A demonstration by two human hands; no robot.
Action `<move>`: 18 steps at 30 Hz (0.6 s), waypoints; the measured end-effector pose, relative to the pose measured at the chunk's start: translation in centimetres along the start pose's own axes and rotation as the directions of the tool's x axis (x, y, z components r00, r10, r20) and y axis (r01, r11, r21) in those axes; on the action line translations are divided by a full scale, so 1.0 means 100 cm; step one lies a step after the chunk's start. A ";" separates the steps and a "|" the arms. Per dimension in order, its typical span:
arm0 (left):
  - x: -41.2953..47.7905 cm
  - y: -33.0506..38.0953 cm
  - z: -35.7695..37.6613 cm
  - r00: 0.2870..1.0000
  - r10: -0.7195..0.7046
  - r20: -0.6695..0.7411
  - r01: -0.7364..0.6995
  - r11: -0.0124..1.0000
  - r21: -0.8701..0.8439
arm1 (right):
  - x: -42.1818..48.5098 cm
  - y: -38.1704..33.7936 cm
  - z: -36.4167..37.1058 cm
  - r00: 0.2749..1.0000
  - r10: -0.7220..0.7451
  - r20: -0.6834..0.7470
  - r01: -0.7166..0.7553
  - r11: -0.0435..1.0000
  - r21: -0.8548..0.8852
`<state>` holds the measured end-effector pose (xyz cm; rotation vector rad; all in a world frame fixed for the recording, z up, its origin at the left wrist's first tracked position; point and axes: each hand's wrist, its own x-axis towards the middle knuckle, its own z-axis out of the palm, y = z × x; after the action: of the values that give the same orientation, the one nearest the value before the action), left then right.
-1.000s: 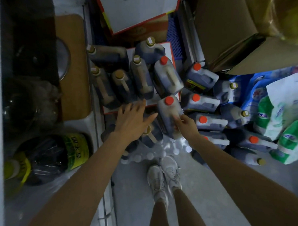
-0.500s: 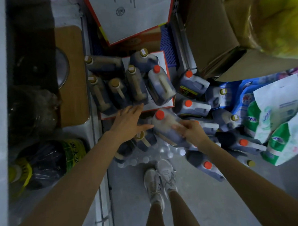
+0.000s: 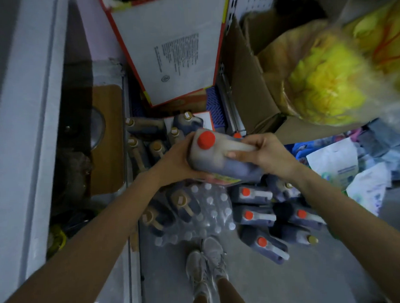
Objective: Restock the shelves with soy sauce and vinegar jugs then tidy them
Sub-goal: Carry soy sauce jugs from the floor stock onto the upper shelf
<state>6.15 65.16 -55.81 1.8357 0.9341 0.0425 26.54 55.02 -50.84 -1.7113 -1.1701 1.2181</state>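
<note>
jug (image 3: 219, 159): one, dark liquid, red cap (image 3: 206, 140), tilted | left hand (image 3: 174, 161) cups its side | right hand (image 3: 262, 156) grips its handle | floor (image 3: 290, 284): at least four red-capped jugs (image 3: 253, 215)

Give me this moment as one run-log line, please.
phase: pick-up | red-capped jug: tilted, held above floor jugs | left hand: cradles jug body | right hand: grips handle | shelved: no
</note>
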 end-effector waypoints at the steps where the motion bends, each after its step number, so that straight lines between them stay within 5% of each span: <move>1: -0.004 0.011 -0.008 1.000 0.013 -0.021 -0.014 0.999 -0.031 | -0.001 -0.015 -0.005 1.000 -0.015 -0.017 0.016 1.000 0.005; 9: -0.052 0.098 -0.060 0.972 0.165 -0.169 -0.199 0.957 -0.209 | -0.022 -0.128 -0.035 0.973 -0.196 -0.123 0.199 0.980 0.016; 18: -0.124 0.181 -0.111 0.884 0.160 -0.440 -0.346 0.856 -0.385 | -0.055 -0.251 -0.045 0.892 -0.367 -0.266 0.378 0.926 -0.010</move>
<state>3.20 63.15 -31.53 1.5146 0.8465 0.7687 23.46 57.84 -25.10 -1.4749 -1.2276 0.7499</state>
